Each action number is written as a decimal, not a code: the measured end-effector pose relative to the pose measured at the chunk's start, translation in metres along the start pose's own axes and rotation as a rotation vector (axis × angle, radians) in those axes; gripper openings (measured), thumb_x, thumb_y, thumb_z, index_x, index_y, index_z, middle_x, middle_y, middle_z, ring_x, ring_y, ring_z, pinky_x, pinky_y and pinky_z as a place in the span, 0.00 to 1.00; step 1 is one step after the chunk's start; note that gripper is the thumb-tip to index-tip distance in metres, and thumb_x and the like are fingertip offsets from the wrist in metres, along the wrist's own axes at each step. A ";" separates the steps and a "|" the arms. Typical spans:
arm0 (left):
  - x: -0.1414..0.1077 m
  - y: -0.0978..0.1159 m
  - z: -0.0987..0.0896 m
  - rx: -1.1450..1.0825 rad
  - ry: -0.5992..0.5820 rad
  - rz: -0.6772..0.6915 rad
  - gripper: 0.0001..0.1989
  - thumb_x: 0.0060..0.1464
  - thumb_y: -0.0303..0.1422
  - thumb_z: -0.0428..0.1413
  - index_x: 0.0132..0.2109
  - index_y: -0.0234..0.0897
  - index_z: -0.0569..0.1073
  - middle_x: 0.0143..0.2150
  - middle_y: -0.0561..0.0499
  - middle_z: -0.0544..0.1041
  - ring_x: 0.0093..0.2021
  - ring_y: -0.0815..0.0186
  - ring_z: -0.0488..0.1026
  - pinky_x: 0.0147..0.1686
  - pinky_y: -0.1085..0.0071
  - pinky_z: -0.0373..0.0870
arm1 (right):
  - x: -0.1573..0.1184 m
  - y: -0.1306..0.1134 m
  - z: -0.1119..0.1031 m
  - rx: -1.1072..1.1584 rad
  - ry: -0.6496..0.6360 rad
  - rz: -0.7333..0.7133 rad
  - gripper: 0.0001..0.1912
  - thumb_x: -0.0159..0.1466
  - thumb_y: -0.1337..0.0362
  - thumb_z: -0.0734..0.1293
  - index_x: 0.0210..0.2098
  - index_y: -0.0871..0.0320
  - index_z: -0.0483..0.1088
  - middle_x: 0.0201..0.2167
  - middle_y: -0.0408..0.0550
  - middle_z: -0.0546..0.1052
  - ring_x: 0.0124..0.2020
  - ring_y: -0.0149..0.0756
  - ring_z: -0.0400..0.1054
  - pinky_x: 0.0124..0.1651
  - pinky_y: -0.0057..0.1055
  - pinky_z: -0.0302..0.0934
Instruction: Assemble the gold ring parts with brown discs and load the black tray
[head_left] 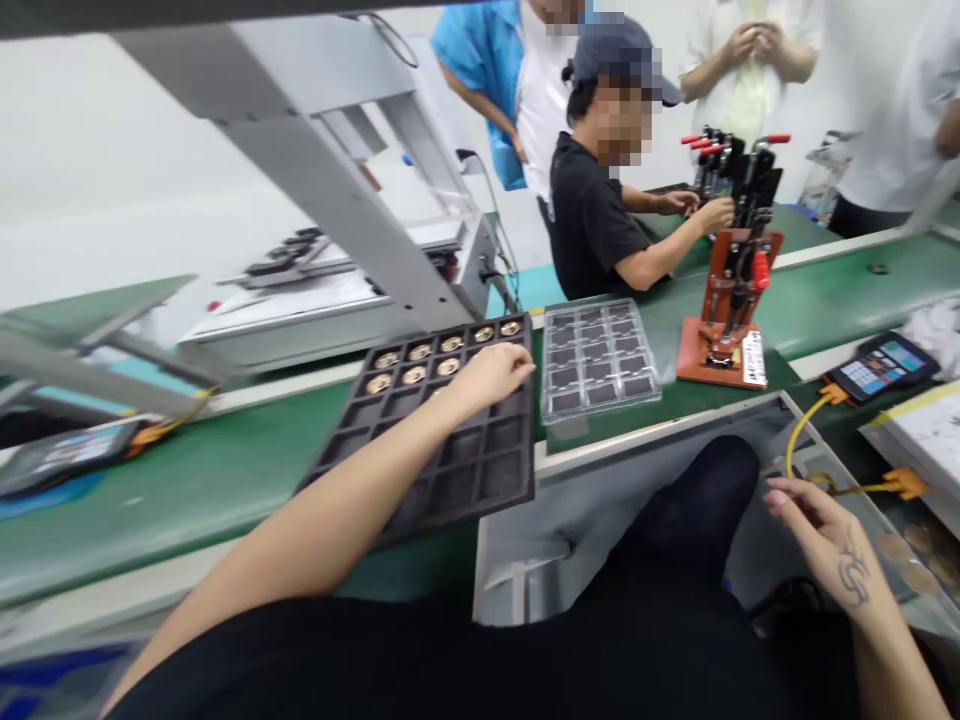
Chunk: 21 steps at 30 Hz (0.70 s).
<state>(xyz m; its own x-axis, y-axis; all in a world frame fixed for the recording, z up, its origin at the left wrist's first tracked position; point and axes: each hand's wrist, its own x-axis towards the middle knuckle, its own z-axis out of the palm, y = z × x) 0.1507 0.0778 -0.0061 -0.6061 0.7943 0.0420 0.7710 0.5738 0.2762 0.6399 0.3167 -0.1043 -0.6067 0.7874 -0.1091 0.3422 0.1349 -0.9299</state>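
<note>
My left hand (491,378) is over the upper right part of a black compartment tray (480,480), its fingers pressed together; what they hold, if anything, is hidden. Several round gold-coloured parts (414,375) lie in the tray's upper compartments, while lower ones hold nothing. Right of that tray lies a clear plastic tray (598,358) with dark square pockets. My right hand (825,530) is low at the right, near a yellow cable (795,440), thumb and fingers curled close together; nothing can be made out between them.
An orange-red clamp fixture (731,310) stands beyond the clear tray, with more clamps behind. A handheld device (885,370) lies at the right, another (71,455) at the far left. A person in a black shirt (596,215) works across the green bench (202,460); others stand behind.
</note>
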 end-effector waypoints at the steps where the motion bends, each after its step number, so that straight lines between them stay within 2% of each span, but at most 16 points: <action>1: 0.006 0.021 0.010 -0.016 -0.023 0.093 0.15 0.63 0.42 0.53 0.39 0.38 0.80 0.43 0.41 0.84 0.47 0.52 0.80 0.55 0.59 0.74 | -0.003 -0.001 0.003 0.022 0.000 -0.002 0.28 0.65 0.39 0.74 0.50 0.56 0.82 0.40 0.53 0.86 0.41 0.46 0.81 0.47 0.36 0.76; 4: 0.014 0.079 0.043 -0.057 -0.137 0.393 0.19 0.66 0.46 0.50 0.46 0.39 0.79 0.49 0.39 0.84 0.51 0.49 0.81 0.57 0.57 0.75 | -0.012 -0.005 0.008 0.056 0.006 -0.019 0.27 0.67 0.39 0.72 0.49 0.57 0.82 0.40 0.53 0.86 0.40 0.45 0.80 0.45 0.37 0.74; 5: 0.013 0.093 0.052 -0.047 -0.172 0.436 0.19 0.65 0.47 0.51 0.47 0.40 0.78 0.49 0.39 0.84 0.52 0.48 0.81 0.56 0.56 0.76 | -0.015 -0.005 0.008 0.062 0.011 -0.024 0.27 0.68 0.39 0.72 0.49 0.57 0.82 0.39 0.53 0.85 0.39 0.44 0.79 0.45 0.38 0.73; 8: 0.014 0.113 0.071 0.001 -0.187 0.477 0.15 0.64 0.44 0.48 0.43 0.42 0.76 0.45 0.39 0.85 0.47 0.47 0.84 0.50 0.57 0.78 | -0.027 -0.003 0.003 0.137 0.008 0.000 0.26 0.68 0.40 0.72 0.48 0.57 0.82 0.37 0.50 0.84 0.38 0.42 0.78 0.44 0.36 0.72; 9: 0.016 0.117 0.073 0.009 -0.172 0.504 0.15 0.64 0.44 0.47 0.43 0.42 0.75 0.45 0.40 0.86 0.45 0.47 0.85 0.48 0.57 0.79 | -0.031 -0.004 0.001 0.178 0.003 0.011 0.26 0.68 0.40 0.72 0.47 0.57 0.81 0.37 0.50 0.84 0.37 0.41 0.78 0.43 0.36 0.72; 12: 0.015 0.139 0.072 0.005 -0.167 0.521 0.16 0.63 0.46 0.48 0.41 0.43 0.75 0.36 0.46 0.84 0.34 0.52 0.85 0.36 0.63 0.78 | -0.041 -0.010 0.005 0.284 -0.030 -0.007 0.28 0.71 0.38 0.68 0.43 0.58 0.81 0.36 0.51 0.85 0.35 0.38 0.77 0.40 0.33 0.70; 15: -0.010 0.186 0.070 -0.082 -0.115 0.530 0.16 0.63 0.48 0.52 0.43 0.44 0.76 0.31 0.51 0.82 0.29 0.57 0.83 0.30 0.67 0.75 | -0.041 -0.027 0.025 0.416 -0.084 -0.066 0.34 0.73 0.33 0.63 0.49 0.59 0.79 0.41 0.53 0.85 0.30 0.33 0.75 0.32 0.29 0.64; 17: -0.035 0.227 0.074 -0.199 -0.111 0.626 0.14 0.64 0.48 0.55 0.45 0.45 0.77 0.28 0.54 0.81 0.25 0.59 0.82 0.27 0.68 0.76 | -0.035 -0.042 0.036 0.503 -0.094 -0.091 0.37 0.73 0.31 0.60 0.56 0.58 0.75 0.41 0.52 0.85 0.26 0.31 0.73 0.27 0.27 0.60; 19: -0.059 0.267 0.079 -0.350 -0.175 0.820 0.11 0.65 0.45 0.57 0.48 0.49 0.79 0.27 0.55 0.80 0.23 0.60 0.81 0.26 0.68 0.78 | -0.030 -0.054 0.036 0.513 -0.032 -0.097 0.36 0.73 0.30 0.61 0.53 0.58 0.74 0.30 0.45 0.81 0.21 0.29 0.69 0.24 0.25 0.56; 21: -0.078 0.299 0.078 -0.485 -0.275 1.028 0.13 0.66 0.43 0.59 0.56 0.54 0.79 0.34 0.53 0.85 0.28 0.59 0.84 0.30 0.67 0.83 | -0.037 -0.060 0.018 0.473 0.106 -0.086 0.32 0.73 0.33 0.63 0.47 0.58 0.75 0.19 0.37 0.71 0.18 0.29 0.62 0.23 0.25 0.54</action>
<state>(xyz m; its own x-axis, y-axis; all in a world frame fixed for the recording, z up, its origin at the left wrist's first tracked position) 0.4438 0.2026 -0.0021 0.3684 0.8907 0.2663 0.6823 -0.4536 0.5734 0.6289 0.2690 -0.0505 -0.5339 0.8455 -0.0115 -0.0839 -0.0665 -0.9943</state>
